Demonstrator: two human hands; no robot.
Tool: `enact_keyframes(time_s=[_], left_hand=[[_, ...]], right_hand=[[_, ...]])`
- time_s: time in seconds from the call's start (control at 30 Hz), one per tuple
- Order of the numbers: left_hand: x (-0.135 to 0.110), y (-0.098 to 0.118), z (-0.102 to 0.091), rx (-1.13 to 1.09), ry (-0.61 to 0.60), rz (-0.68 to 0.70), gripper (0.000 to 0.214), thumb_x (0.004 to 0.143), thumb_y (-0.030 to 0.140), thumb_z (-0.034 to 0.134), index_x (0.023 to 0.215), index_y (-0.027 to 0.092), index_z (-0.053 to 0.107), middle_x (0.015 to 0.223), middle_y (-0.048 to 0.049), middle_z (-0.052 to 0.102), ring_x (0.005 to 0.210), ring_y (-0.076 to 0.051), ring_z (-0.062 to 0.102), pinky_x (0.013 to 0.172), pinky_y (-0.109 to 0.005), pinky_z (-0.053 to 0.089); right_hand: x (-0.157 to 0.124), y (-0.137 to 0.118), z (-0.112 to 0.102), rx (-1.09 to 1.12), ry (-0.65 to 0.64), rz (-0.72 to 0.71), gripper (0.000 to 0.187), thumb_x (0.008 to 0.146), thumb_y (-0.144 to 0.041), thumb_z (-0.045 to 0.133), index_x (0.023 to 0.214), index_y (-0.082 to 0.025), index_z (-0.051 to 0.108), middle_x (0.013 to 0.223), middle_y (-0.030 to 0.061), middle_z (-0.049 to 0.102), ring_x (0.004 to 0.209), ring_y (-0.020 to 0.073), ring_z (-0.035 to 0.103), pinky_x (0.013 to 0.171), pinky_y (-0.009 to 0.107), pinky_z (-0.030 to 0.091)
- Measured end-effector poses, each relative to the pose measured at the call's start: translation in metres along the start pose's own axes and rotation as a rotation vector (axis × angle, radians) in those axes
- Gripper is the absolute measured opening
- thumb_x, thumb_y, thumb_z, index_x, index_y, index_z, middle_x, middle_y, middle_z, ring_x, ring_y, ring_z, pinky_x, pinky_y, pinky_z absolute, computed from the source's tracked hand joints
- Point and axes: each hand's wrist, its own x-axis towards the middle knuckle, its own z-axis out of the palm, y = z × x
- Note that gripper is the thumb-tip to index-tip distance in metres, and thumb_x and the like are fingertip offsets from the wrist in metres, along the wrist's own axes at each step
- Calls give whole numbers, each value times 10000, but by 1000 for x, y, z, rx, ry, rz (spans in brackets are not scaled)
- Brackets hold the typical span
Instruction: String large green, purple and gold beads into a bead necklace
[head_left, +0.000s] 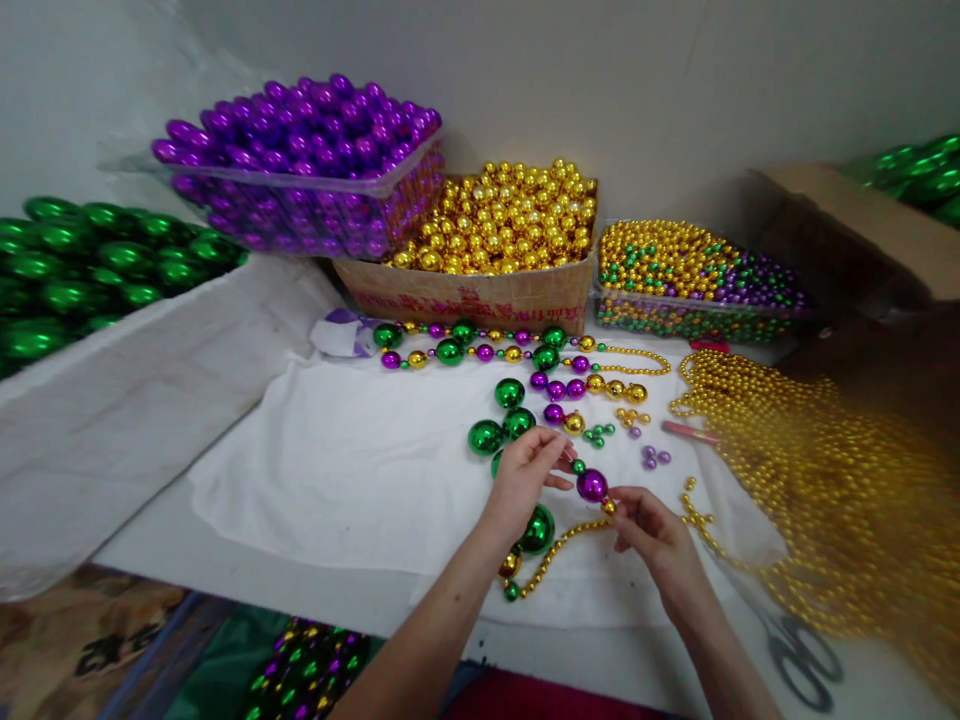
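My left hand (531, 462) pinches beside a small green bead (578, 467), at one end of a bead strand. A larger purple bead (592, 486) hangs between my hands on that strand. My right hand (649, 525) has its fingertips closed at a small gold bead (609, 507) just below the purple one. From there a chain of small gold beads (561, 545) curves down left to a green bead (512, 591). Big green beads (517, 424) lie beyond my left wrist, with one more large green bead (537, 528) under the forearm.
Behind lie a finished-looking bead necklace (485, 353) and loose small beads. A purple bead bin (300, 180), gold bead box (480, 290) and mixed bead tray (690, 310) line the back. Gold chains (810, 480) and scissors (806, 660) are at right; a white box (150, 400) stands left.
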Motion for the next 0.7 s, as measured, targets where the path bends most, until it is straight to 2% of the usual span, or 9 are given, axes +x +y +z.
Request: enact_keyframes(time_s=[0.13,0.4,0.57,0.7], left_hand=[[2,-1,-2,5,-25,-17,255,724,395,689,779,154,625,789,-34,642,716,-161,624,556,-255,545],[7,-8,3,-6,15,-47,249,731,396,669,773,159,608,764,-46,680,670,-159,639,526,-246,528],[10,-12,6,4,16,-71,212,749,361,641,769,154,597,763,-53,687,642,-145,633,510,-229,522],[10,-16,7,32,5,-98,194,767,348,614,770,158,573,769,-55,686,618,-142,641,481,-212,505]], right_hand=[[1,6,-3,11,-6,-5,359,703,-407,714,982,-190,655,707,-3,538,605,130,505,527,255,462],[1,7,-13,19,-7,-25,308,735,-352,689,1006,-210,653,752,-10,535,628,119,509,562,250,467],[4,9,-16,8,-32,-25,397,717,-368,705,1075,-214,630,751,-4,530,668,143,520,578,268,484],[0,14,-21,-69,-50,-18,445,768,-416,659,1164,-228,583,847,16,555,739,167,546,660,308,497]])
